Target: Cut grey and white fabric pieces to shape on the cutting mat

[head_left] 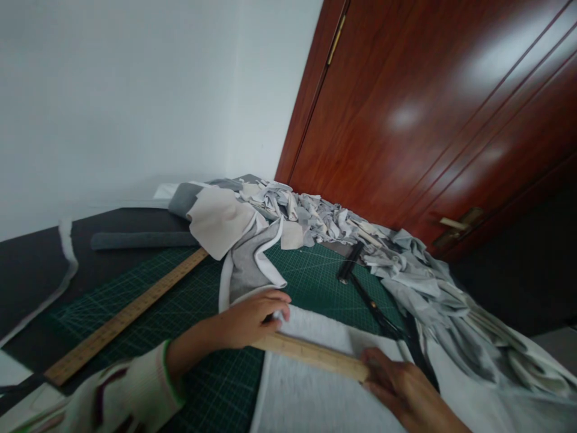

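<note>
A short wooden ruler (pixel 311 353) lies across a piece of white fabric (pixel 311 397) on a green cutting mat (pixel 315 282). My left hand (pixel 250 319) rests on the ruler's left end with its fingers curled down on it. My right hand (pixel 399 385) grips the ruler's right end, at the bottom of the view. Black scissors (pixel 374 307) lie on the mat just beyond my right hand.
A long wooden ruler (pixel 126 319) runs diagonally over the mat's left part. A heap of grey and white fabric scraps (pixel 324 219) stretches along the back and right. A dark grey roll (pixel 139 240) lies at the back left. A brown door (pixel 428 120) stands behind.
</note>
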Available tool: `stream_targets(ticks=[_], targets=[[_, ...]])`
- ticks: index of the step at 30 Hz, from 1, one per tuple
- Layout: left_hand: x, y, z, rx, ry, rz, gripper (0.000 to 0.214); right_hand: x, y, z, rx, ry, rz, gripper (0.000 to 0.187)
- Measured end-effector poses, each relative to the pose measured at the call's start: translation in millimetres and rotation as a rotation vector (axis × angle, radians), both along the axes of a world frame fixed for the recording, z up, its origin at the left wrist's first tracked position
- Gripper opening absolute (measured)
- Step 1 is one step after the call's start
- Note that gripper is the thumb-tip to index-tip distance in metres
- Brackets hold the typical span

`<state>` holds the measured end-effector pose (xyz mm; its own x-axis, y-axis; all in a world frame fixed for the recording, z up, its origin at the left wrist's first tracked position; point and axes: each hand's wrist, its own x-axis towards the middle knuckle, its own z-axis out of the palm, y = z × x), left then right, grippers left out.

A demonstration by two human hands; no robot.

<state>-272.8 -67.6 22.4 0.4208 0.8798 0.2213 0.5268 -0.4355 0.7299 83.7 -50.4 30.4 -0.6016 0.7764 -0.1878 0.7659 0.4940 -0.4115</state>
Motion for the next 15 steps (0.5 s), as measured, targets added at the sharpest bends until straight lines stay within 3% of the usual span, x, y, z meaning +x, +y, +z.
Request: stream_targets(ticks=[4,10,15], targets=[[-2.2,3.9,-1.8,-0.026,0.015,0.017,0.009,17.1,-2.5,-3.1,-0.041,-0.012,-0.052,0.02],[-4.1,2.4,7.1,-0.048,0.055,0.041,0.03,28.4,4.9,0.2,-0.14,0.089,-0.182,0.023],[-7.4,0.1,11.8,-0.048,0.087,0.058,0.02,27.4,3.3,5.0,-0.14,0.084,-0.216,0.027]])
